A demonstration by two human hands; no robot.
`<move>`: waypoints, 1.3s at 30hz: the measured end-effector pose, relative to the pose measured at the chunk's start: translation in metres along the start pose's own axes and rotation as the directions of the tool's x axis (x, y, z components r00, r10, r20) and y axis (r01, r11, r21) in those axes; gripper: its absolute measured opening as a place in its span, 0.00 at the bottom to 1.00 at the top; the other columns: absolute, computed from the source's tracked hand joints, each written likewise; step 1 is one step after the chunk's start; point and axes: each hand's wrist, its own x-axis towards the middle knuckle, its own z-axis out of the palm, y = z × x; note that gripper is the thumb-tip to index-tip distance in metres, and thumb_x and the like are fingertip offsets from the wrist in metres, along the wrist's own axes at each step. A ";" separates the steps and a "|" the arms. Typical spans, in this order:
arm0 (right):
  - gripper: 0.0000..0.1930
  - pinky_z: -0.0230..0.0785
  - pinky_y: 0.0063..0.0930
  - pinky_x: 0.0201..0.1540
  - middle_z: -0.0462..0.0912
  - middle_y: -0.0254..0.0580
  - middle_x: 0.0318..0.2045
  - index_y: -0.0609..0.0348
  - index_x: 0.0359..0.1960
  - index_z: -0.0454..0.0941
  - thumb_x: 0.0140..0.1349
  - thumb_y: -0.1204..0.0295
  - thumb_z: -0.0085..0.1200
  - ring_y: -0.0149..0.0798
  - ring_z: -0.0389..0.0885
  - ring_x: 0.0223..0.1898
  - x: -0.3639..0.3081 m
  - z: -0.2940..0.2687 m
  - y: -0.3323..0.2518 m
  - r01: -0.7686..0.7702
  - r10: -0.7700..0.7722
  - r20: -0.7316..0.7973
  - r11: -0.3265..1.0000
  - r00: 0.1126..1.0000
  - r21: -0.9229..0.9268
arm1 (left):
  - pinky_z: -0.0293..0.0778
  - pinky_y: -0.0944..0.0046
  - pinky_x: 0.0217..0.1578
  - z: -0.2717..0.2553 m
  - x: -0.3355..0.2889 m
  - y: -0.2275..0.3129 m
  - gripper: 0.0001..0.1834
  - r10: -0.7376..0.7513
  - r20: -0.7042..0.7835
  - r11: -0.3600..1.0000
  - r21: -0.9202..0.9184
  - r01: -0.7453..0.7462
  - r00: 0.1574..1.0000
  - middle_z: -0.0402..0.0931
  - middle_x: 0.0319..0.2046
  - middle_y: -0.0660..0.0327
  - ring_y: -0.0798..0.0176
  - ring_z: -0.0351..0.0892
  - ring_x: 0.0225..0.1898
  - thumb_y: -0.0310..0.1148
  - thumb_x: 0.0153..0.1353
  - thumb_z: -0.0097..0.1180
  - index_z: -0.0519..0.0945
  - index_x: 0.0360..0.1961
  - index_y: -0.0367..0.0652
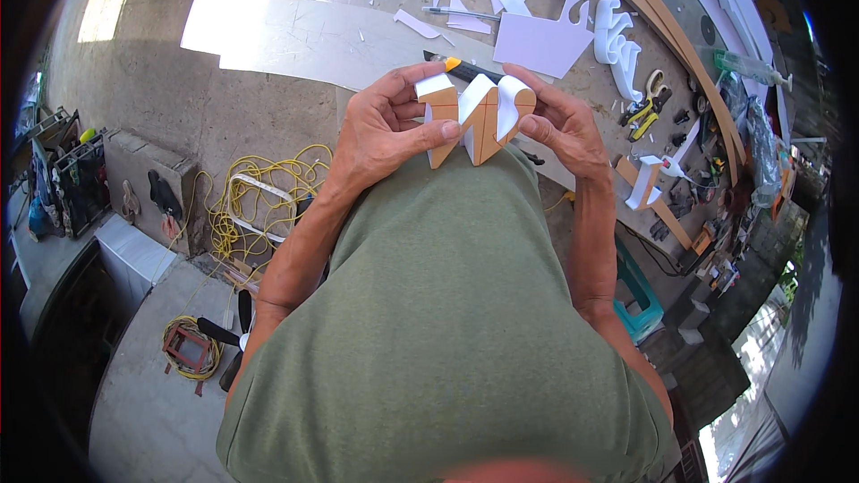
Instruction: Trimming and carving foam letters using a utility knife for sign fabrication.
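A zigzag letter-shaped piece (486, 125) with a brown face marked by thin red lines and white side strips is held up between my hands, close to my body. My left hand (380, 132) grips its left end, thumb on the brown face and fingers behind. Around the rounded right end, my right hand (568, 130) closes with its thumb at the lower edge. Just beyond the piece lies a black and yellow utility knife (465, 69) on the table, partly hidden by it.
White sheet offcuts (543, 43) and a pen (458, 12) lie on the table ahead. Joined white lettering (616, 46), yellow-handled pliers (648, 114) and another letter piece (643, 184) sit rightward. Yellow cord (233, 206) and a fan (234, 333) are at left; a teal stool (638, 300) stands right.
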 end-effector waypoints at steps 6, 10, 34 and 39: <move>0.33 0.70 0.33 0.61 0.78 0.45 0.56 0.64 0.68 0.66 0.64 0.67 0.63 0.37 0.76 0.57 -0.002 -0.001 0.000 0.005 -0.006 -0.037 1.000 0.999 -0.021 | 0.81 0.58 0.52 -0.002 0.005 0.000 0.36 -0.017 0.020 1.000 0.004 0.017 1.000 0.80 0.51 0.41 0.55 0.84 0.50 0.26 0.54 0.71 0.69 0.63 0.31; 0.33 0.70 0.32 0.61 0.79 0.45 0.55 0.64 0.68 0.67 0.64 0.66 0.63 0.36 0.77 0.56 -0.001 -0.002 0.003 0.002 -0.005 -0.055 0.999 0.999 -0.050 | 0.80 0.58 0.52 -0.003 0.007 0.000 0.37 -0.029 0.018 0.999 -0.020 0.029 0.999 0.79 0.51 0.41 0.55 0.83 0.51 0.26 0.54 0.71 0.69 0.64 0.30; 0.37 0.69 0.34 0.62 0.73 0.43 0.61 0.63 0.67 0.68 0.58 0.60 0.67 0.37 0.74 0.59 0.005 0.000 0.007 -0.008 0.002 -0.058 0.994 0.998 -0.110 | 0.80 0.60 0.53 -0.006 0.007 -0.005 0.33 -0.048 0.012 0.998 -0.048 0.048 0.999 0.81 0.49 0.43 0.57 0.83 0.51 0.27 0.56 0.69 0.71 0.62 0.29; 0.57 0.72 0.42 0.60 0.59 0.45 0.71 0.54 0.72 0.59 0.39 0.54 0.79 0.43 0.68 0.65 0.006 0.004 -0.008 0.184 -0.182 0.036 0.926 0.983 -0.331 | 0.80 0.60 0.53 -0.008 0.010 -0.003 0.31 -0.068 0.014 0.995 -0.066 0.069 0.998 0.81 0.48 0.44 0.57 0.83 0.51 0.28 0.58 0.67 0.71 0.61 0.29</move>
